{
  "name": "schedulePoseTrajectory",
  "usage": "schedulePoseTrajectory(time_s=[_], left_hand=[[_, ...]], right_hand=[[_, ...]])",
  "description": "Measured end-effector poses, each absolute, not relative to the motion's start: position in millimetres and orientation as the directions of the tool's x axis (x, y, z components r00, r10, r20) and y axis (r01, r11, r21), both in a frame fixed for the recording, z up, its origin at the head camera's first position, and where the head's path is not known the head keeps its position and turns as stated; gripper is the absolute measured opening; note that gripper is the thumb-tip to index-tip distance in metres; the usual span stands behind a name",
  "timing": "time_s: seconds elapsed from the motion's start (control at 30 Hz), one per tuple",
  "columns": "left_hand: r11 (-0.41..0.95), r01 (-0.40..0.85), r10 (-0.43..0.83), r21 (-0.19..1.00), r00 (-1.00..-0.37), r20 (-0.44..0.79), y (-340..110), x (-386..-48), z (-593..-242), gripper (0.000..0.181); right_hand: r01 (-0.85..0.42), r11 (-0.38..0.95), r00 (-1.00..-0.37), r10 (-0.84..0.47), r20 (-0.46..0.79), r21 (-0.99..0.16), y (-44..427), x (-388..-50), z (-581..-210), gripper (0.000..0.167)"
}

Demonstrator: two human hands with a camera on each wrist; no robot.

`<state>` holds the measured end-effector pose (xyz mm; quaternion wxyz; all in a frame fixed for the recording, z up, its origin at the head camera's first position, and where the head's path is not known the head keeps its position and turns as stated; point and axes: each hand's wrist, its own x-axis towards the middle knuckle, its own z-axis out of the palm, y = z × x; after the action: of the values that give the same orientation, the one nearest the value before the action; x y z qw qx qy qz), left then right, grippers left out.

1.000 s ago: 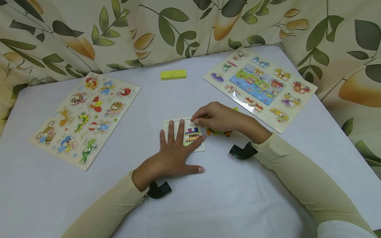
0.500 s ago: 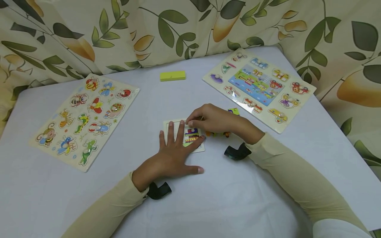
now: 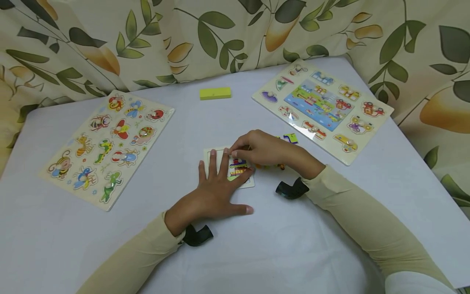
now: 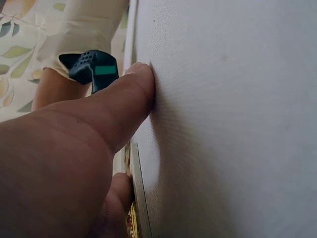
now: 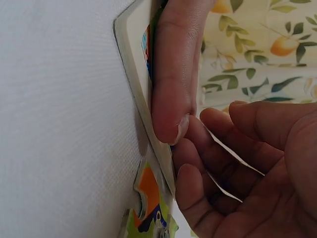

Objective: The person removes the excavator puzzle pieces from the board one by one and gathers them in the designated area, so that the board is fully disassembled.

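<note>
While the left hand (image 3: 214, 194) lies splayed over a puzzle board (image 3: 249, 183), likely light, stiff and best edge-gripped, what the right hand (image 3: 265, 148) grasps, if anything, is hidden.

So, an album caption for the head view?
Left hand spread on a puzzle, right hand near its far edge, boards either side.

an insect puzzle board (image 3: 96, 139) lay toward the left of the white cloth (image 3: 183, 126), a vehicle puzzle board (image 3: 319, 104) toward the right. between them sat a yellow-green block (image 3: 215, 94). leaf-patterned fabric (image 3: 216, 32) hung behind.
</note>
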<state>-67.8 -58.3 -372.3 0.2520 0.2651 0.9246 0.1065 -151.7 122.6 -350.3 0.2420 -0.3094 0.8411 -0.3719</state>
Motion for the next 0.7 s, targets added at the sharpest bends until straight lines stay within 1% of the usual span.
schedulePoseTrajectory(time_s=[0.27, 0.53, 0.7], left_hand=[[0.837, 0.437, 0.544, 0.330, -0.733, -0.409, -57.8, -67.6, -371.6, 0.094], [0.837, 0.437, 0.544, 0.330, -0.731, -0.411, -57.9, -67.3, -371.0, 0.094], [0.835, 0.442, 0.547, 0.327, -0.731, -0.408, -58.1, -67.1, -371.2, 0.094]], right_hand=[[-0.318, 0.514, -0.694, -0.699, -0.175, -0.797, 125.8, -153.3, -351.7, 0.021], [-0.293, 0.474, -0.664, -0.726, -0.180, -0.831, 126.3, -153.6, -352.7, 0.018], [-0.313, 0.467, -0.658, -0.734, -0.166, -0.827, 126.8, -153.4, -354.0, 0.016]])
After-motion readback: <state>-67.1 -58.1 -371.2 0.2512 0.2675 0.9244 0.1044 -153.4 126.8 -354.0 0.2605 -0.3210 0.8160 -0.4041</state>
